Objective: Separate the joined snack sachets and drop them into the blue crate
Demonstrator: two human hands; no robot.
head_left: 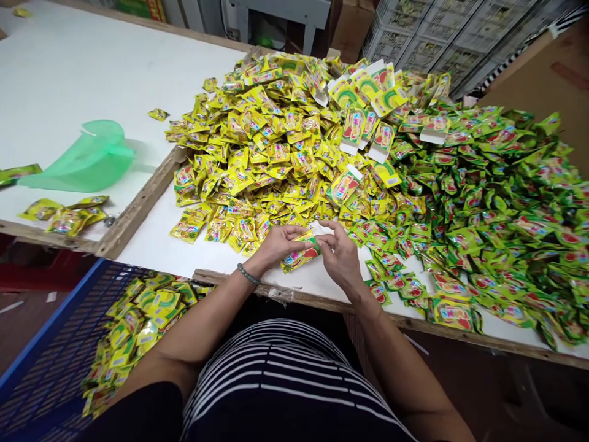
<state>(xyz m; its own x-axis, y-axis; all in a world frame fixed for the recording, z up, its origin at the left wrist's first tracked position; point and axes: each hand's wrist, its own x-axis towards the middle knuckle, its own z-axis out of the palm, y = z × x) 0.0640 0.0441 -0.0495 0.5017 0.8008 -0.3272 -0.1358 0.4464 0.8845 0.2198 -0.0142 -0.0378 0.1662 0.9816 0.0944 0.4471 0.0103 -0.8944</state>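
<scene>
Near the table's front edge I hold a small yellow-green candy box (300, 253) with a watermelon picture between both hands. My left hand (281, 245) grips its left side, thumb on top, and wears a beaded bracelet at the wrist. At the box's right end, the fingers of my right hand (339, 255) are pinched together. Just beyond lies a heap of yellow candy packets (271, 153), and to the right a heap of green watermelon packets (497, 202). Several flattened or open boxes (368, 92) rest on top of the heaps.
A blue plastic crate (50, 350) full of yellow packets stands below the table at left. On the white table (92, 61) lies a green plastic scoop (87, 159) beside a few packets. A wooden divider strip (142, 202) crosses the table. Grey crates (414, 37) stand behind.
</scene>
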